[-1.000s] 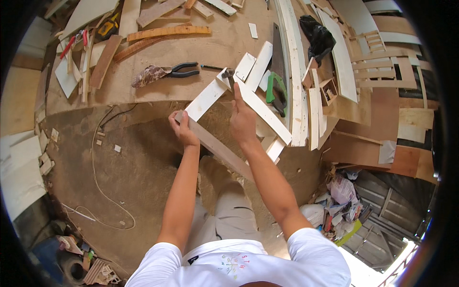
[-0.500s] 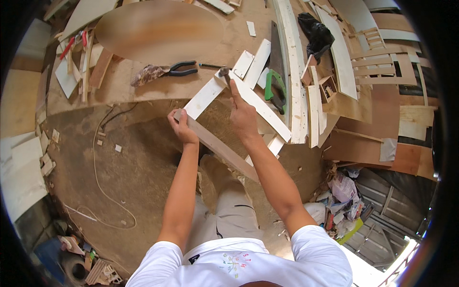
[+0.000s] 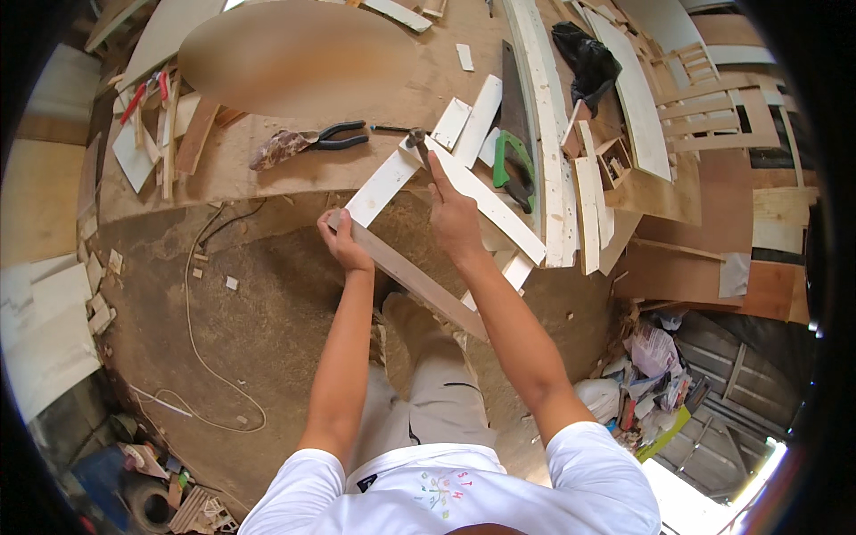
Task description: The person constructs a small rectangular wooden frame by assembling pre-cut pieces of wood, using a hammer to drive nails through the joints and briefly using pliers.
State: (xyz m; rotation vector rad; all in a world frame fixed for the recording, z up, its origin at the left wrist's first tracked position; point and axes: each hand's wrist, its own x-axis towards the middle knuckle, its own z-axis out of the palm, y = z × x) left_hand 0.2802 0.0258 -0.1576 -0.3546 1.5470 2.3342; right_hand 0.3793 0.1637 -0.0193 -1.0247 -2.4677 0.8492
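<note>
A four-sided wooden frame [image 3: 379, 187] rests partly on the workbench and juts over its near edge; its boards are white except for a brownish near one. My left hand [image 3: 346, 245] wraps round the frame's near left corner. In my right hand [image 3: 456, 218] is a hammer [image 3: 416, 137], its head at the frame's far corner, and the index finger lies along the handle. Whether the head touches the wood I cannot tell. White board offcuts [image 3: 479, 120] lie just beyond that corner, with a green-handled saw [image 3: 501, 160] to their right.
Black-handled pliers [image 3: 337, 135] lie on the bench [image 3: 259, 178] beside a thin dark rod [image 3: 390, 128]. Red-handled pliers [image 3: 143, 96] sit among wood strips at the far left. A long white beam [image 3: 555, 178] runs along the right. A cable [image 3: 201, 348] trails over the floor.
The whole view has shifted slightly. My hands, the hammer and the frame keep nearly the same positions relative to one another, and both grips hold.
</note>
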